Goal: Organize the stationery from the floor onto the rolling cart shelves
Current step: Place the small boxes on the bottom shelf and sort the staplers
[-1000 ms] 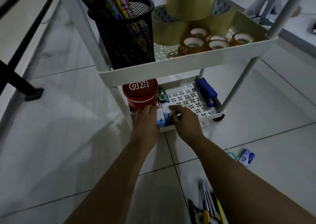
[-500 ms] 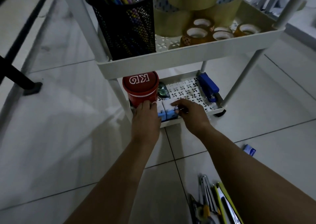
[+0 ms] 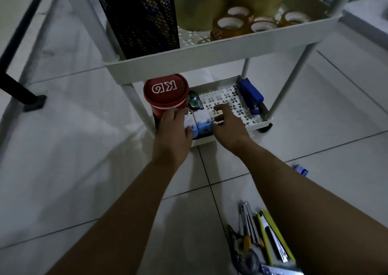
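- Since the earlier frame, the right hand (image 3: pixel 225 123) has let go of the white-and-blue boxes (image 3: pixel 199 122) and lifted just clear, fingers loosely spread and holding nothing.
- The left hand (image 3: pixel 173 128) rests on the left box, fingers laid over it beside the red tub (image 3: pixel 167 98); whether it grips cannot be told.
- Placed on the bottom shelf (image 3: pixel 235 107): the tub, both boxes, a green tape dispenser (image 3: pixel 195 101), a blue stapler (image 3: pixel 252 96).
- Placed on the upper shelf (image 3: pixel 210 50): a mesh pen cup (image 3: pixel 142 18) and tape rolls (image 3: pixel 235 23).
- Left on the floor (image 3: pixel 84 169): the cutters and pens (image 3: pixel 262 237) near the right forearm, and a small blue packet (image 3: pixel 301 169).
- Judged partly done.
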